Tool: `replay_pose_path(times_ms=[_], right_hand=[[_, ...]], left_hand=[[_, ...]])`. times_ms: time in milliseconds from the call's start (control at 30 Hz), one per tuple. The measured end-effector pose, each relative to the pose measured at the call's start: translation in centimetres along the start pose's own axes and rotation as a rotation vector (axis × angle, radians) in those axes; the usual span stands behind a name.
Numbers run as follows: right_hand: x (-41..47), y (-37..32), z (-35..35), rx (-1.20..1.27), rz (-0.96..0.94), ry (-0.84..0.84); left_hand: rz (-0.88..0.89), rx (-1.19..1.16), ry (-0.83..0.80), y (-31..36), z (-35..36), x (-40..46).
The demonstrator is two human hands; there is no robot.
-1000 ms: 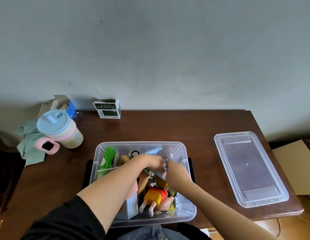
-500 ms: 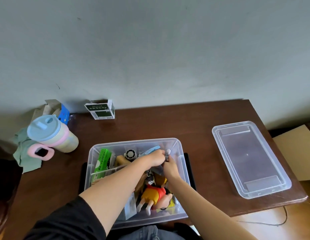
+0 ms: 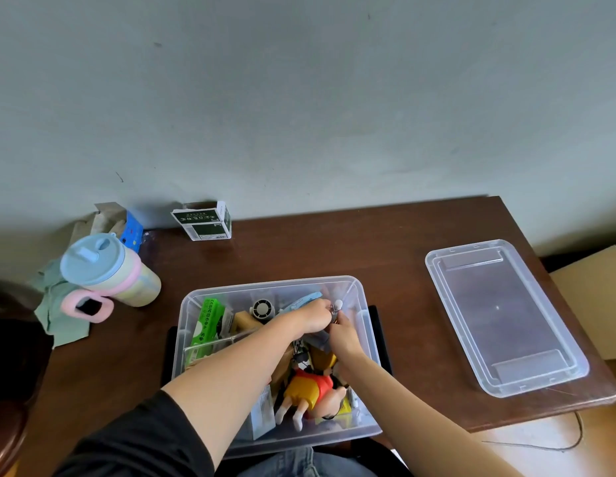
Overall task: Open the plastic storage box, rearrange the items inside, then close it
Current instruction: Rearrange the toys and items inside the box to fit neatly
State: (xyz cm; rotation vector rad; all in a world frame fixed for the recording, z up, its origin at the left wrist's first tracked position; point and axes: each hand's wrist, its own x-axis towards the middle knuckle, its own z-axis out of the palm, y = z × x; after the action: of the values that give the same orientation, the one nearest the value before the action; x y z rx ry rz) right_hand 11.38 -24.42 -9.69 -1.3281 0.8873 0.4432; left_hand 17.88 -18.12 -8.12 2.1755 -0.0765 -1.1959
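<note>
A clear plastic storage box [image 3: 363,297] stands open at the table's near edge, full of small items. Its clear lid [image 3: 502,315] lies flat on the table to the right. Both my hands are inside the box near its far right corner. My left hand [image 3: 311,316] and my right hand [image 3: 344,333] meet there, fingers curled, pinching a small item with a white tip [image 3: 338,304] between them. A doll in a red shirt and yellow shorts [image 3: 311,390] lies at the near side. A green packet [image 3: 208,320] and a small round fan [image 3: 262,308] sit at the far left.
A pastel cup with a blue lid and pink handle [image 3: 103,273] stands at the table's left on a green cloth [image 3: 58,325]. A green-and-white carton [image 3: 203,223] sits by the wall. A cardboard box [image 3: 595,297] lies beyond the table's right edge.
Both hands have shifted toward the box's far right corner and stay together on the small item. The camera view has tilted slightly.
</note>
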Motion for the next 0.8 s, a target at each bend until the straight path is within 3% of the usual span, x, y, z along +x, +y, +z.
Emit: replay_pose_path(times_ms=[100, 233, 400, 533, 667, 733, 800], right_hand=[[-0.5, -0.4, -0.2, 0.035, -0.001, -0.02], [-1.2, -0.4, -0.6, -0.214, -0.044, 0.009], [-1.7, 0.0, -1.5, -0.599, -0.11, -0.017], [-2.6, 1.3, -1.8, -0.889, -0.242, -0.048], [-3.0, 1.5, -1.7, -0.971, -0.304, 0.0], [-3.0, 1.0, -1.6, -0.949, -0.303, -0.004], [-3.0, 0.5, -1.6, -0.947, -0.323, -0.005]], left_hand=[[-0.002, 0.028, 0.005, -0.2, -0.1, -0.3], [-0.036, 0.173, 0.002, -0.5, -0.4, -1.1], [0.13, 0.238, -0.112, -0.2, -2.0, -3.8], [0.27, 0.071, -0.19, -0.9, -5.1, -8.1], [0.348, -0.076, 0.064, -2.8, -7.4, -10.4], [0.345, 0.004, 0.193, -3.7, -7.8, -10.7], [0.315, 0.107, 0.202, -4.5, -8.0, -10.9]])
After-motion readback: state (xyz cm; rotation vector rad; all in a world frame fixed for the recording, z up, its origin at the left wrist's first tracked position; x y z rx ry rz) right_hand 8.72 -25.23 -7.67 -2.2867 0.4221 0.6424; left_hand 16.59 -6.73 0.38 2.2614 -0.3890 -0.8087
